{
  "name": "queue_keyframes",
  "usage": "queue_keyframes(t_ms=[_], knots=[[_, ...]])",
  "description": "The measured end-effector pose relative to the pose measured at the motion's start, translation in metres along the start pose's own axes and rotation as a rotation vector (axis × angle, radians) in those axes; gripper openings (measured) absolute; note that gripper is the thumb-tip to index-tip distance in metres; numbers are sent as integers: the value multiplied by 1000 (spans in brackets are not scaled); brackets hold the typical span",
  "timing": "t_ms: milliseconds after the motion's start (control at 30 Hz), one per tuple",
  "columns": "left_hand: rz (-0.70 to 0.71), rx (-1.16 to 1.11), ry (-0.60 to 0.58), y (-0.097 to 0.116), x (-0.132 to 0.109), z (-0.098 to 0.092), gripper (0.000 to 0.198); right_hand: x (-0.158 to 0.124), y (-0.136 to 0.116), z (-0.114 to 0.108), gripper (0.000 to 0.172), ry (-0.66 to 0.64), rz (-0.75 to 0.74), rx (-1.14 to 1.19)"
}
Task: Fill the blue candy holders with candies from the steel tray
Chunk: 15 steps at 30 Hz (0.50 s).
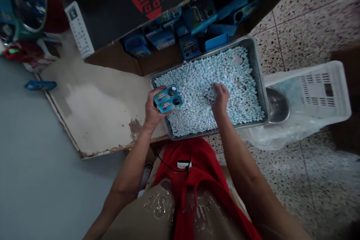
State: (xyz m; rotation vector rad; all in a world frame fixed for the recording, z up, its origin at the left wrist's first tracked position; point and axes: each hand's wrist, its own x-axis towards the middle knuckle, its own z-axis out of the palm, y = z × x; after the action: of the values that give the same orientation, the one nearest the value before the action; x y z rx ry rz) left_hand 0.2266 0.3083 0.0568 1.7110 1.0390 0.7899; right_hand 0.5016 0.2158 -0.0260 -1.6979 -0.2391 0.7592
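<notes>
My left hand (153, 109) grips two small blue candy boxes (166, 96) side by side, above the left end of a metal tray (260, 78). Each box has printed lettering and a round opening near its right end; one opening shows white, the other dark. Small pale blue and white candies (194, 116) fill most of the tray in a loose layer. My right hand (221, 97) is down among the candies right of the middle, its fingers curled round some of them. The fingertips are partly hidden in shadow.
Behind the tray, a black carton (104, 11) holds several blue boxes (199, 13). One blue box (41, 85) lies at the worn white table's (92, 112) left edge. On the right stand a white plastic basket (336, 90) with clear plastic and a metal bowl (277, 105).
</notes>
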Motion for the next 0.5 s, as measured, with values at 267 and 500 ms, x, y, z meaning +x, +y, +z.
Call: queue_keyframes(t_ms=[267, 500], knots=[[-46, -99, 55, -17, -20, -15, 89, -23, -25, -10, 29, -389, 370, 613], [140, -111, -18, -10, -7, 38, 70, -29, -49, 2, 30, -446, 246, 563]])
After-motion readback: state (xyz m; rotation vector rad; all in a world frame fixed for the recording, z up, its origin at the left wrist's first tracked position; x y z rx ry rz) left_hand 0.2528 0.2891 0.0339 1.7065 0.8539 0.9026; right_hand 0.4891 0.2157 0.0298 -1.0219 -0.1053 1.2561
